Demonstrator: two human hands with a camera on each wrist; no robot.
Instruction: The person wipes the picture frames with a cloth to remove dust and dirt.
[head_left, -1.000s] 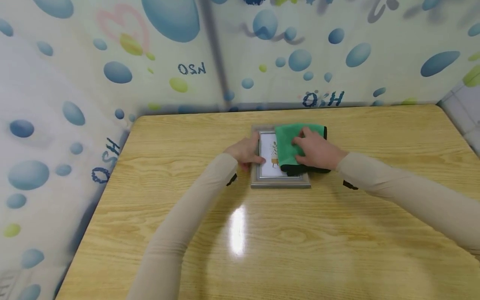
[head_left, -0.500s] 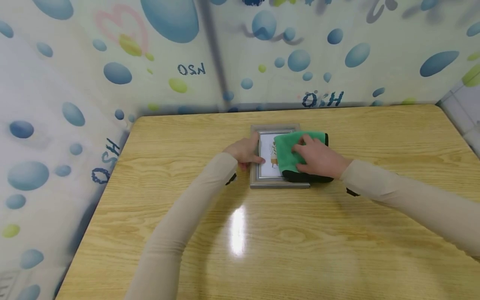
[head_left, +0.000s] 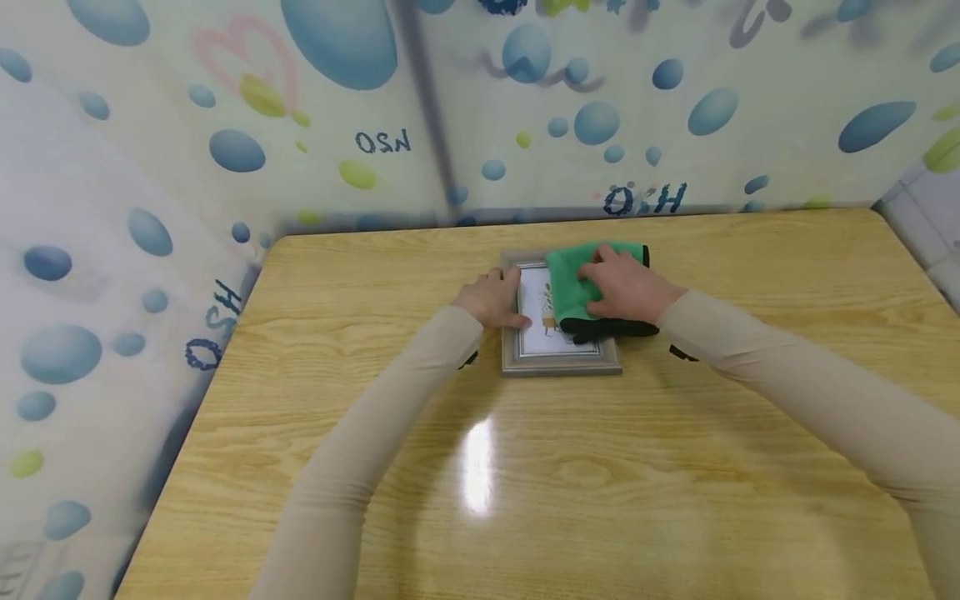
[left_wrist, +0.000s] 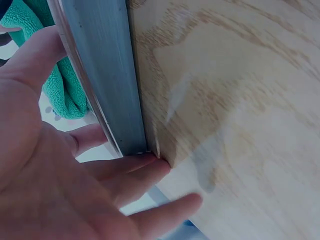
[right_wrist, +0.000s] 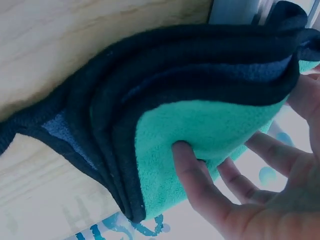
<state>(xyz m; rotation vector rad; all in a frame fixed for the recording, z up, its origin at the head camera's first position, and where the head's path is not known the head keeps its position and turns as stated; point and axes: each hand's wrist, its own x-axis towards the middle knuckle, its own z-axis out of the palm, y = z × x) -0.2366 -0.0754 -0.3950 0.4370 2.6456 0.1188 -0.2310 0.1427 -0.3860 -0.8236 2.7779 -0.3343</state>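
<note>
A silver-grey picture frame [head_left: 558, 366] lies flat on the wooden table, with a plant drawing partly showing behind its pane. Its left border is held by my left hand [head_left: 489, 300], thumb lying over the front. In the left wrist view, the other fingers of that hand [left_wrist: 60, 165] reach the frame's side and corner [left_wrist: 102, 65]. A folded green cloth with black edging [head_left: 570, 287] covers the upper right of the frame. My right hand [head_left: 632, 287] grips the cloth from above, bent fingers pressing into it; the right wrist view shows its layered folds [right_wrist: 200, 130].
The wooden table [head_left: 585, 475] extends around the frame on all sides. A wall covering with blue and green spots [head_left: 480, 100] rises behind its back edge and along its left side. Bright glare [head_left: 477, 467] marks the tabletop in front.
My right hand slid the cloth down toward me, then back up to the frame's upper right. The left hand stays at the left border, its fingers shifting slightly.
</note>
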